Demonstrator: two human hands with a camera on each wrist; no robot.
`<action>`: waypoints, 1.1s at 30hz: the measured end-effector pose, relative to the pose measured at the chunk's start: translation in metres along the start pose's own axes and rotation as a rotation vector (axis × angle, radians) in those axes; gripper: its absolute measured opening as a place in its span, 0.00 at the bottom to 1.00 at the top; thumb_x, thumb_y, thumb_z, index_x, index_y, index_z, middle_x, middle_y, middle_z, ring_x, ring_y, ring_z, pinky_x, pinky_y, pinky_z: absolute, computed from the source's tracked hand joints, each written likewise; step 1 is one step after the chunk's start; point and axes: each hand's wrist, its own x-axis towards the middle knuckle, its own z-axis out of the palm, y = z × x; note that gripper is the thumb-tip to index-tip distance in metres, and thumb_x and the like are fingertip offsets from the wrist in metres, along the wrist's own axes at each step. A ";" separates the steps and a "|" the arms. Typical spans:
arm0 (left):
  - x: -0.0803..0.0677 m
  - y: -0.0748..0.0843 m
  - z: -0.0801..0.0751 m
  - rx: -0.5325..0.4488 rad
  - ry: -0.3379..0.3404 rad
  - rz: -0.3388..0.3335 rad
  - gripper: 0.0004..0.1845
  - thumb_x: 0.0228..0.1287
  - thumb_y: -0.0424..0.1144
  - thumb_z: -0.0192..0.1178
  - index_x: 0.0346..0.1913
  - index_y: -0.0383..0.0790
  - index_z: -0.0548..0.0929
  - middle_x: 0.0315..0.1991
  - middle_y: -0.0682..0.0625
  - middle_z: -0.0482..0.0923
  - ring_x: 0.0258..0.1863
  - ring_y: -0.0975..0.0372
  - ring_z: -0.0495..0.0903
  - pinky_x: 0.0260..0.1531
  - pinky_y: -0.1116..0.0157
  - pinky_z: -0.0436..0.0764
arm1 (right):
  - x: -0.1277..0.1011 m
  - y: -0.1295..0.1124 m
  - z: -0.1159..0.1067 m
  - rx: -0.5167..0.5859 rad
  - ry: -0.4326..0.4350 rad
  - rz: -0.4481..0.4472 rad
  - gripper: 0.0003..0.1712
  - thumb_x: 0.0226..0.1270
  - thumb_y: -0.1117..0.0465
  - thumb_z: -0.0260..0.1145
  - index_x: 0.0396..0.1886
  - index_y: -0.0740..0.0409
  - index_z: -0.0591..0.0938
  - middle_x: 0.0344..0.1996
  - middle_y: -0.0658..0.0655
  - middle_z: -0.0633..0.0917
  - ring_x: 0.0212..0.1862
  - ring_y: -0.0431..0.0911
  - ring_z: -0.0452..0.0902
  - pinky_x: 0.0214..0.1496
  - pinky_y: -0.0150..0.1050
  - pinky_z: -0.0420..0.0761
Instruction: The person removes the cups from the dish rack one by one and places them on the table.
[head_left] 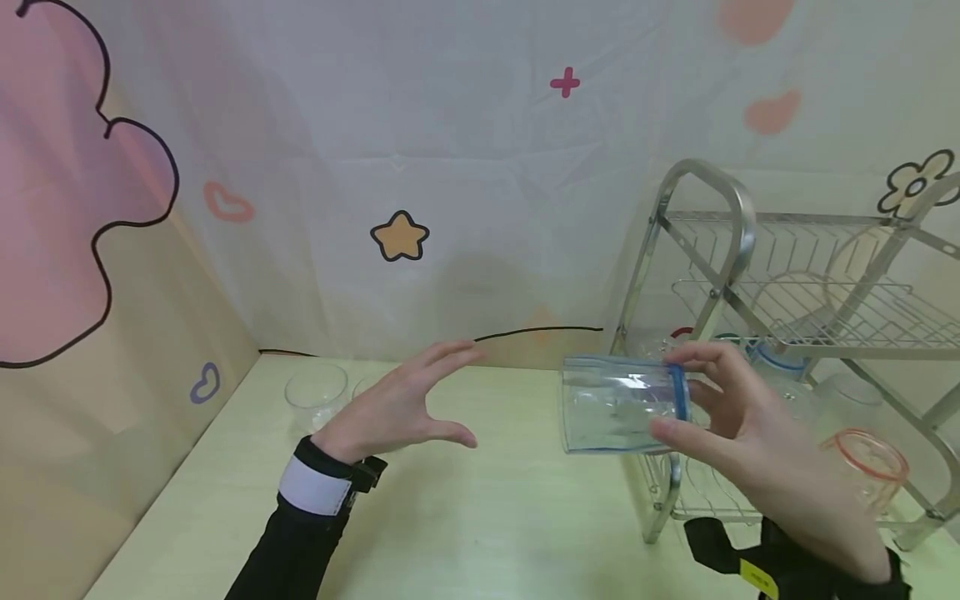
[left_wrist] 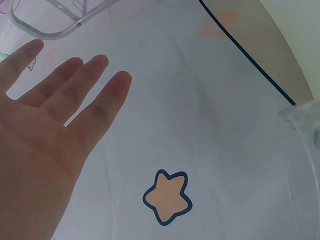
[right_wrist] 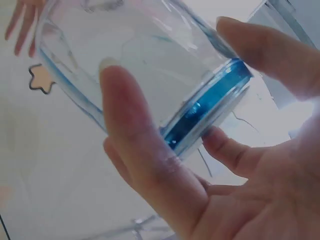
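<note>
My right hand (head_left: 757, 442) holds a clear jar (head_left: 611, 406) on its side in the air, in front of the rack. Its thumb and fingers grip the end with the blue ring (right_wrist: 200, 105), while the other end points left. My left hand (head_left: 405, 400) is apart from the jar, fingers straight and thumb spread, with nothing in it. Behind the left wrist, a clear glass (head_left: 317, 392) stands on the table; a second one beside it is partly hidden by the hand.
At the right stands a two-tier metal dish rack (head_left: 731, 250). Several clear containers sit on its lower tier, among them one with an orange rim (head_left: 870, 458) and one with a blue rim (head_left: 780, 358). A printed cloth (head_left: 480, 192) hangs behind the pale table (head_left: 480, 533).
</note>
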 end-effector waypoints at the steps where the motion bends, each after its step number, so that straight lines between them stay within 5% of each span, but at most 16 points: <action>1: 0.000 0.000 0.000 -0.003 0.001 0.007 0.50 0.46 0.61 0.73 0.74 0.59 0.63 0.72 0.56 0.58 0.69 0.62 0.60 0.60 0.57 0.71 | 0.003 -0.002 0.004 0.003 -0.003 0.013 0.31 0.70 0.62 0.65 0.66 0.45 0.61 0.68 0.51 0.62 0.67 0.52 0.65 0.50 0.50 0.79; 13: 0.000 0.003 -0.002 -0.060 0.004 0.041 0.51 0.47 0.61 0.73 0.75 0.58 0.61 0.72 0.56 0.58 0.70 0.61 0.60 0.62 0.53 0.69 | 0.036 0.007 0.039 0.260 -0.075 0.093 0.32 0.69 0.58 0.66 0.64 0.55 0.59 0.61 0.66 0.63 0.49 0.59 0.81 0.47 0.53 0.82; 26: 0.005 0.003 0.003 -0.126 -0.004 0.075 0.55 0.45 0.52 0.78 0.76 0.57 0.58 0.69 0.58 0.62 0.65 0.63 0.65 0.62 0.58 0.70 | 0.054 0.019 0.066 0.400 -0.102 0.097 0.32 0.68 0.61 0.67 0.62 0.57 0.58 0.60 0.67 0.62 0.55 0.60 0.75 0.46 0.56 0.81; 33: 0.007 0.005 0.007 -0.168 0.004 0.091 0.56 0.46 0.50 0.78 0.77 0.57 0.54 0.73 0.57 0.55 0.66 0.62 0.64 0.58 0.55 0.74 | 0.058 0.020 0.072 0.452 -0.105 0.094 0.32 0.68 0.62 0.66 0.62 0.58 0.57 0.62 0.69 0.61 0.58 0.60 0.74 0.47 0.57 0.81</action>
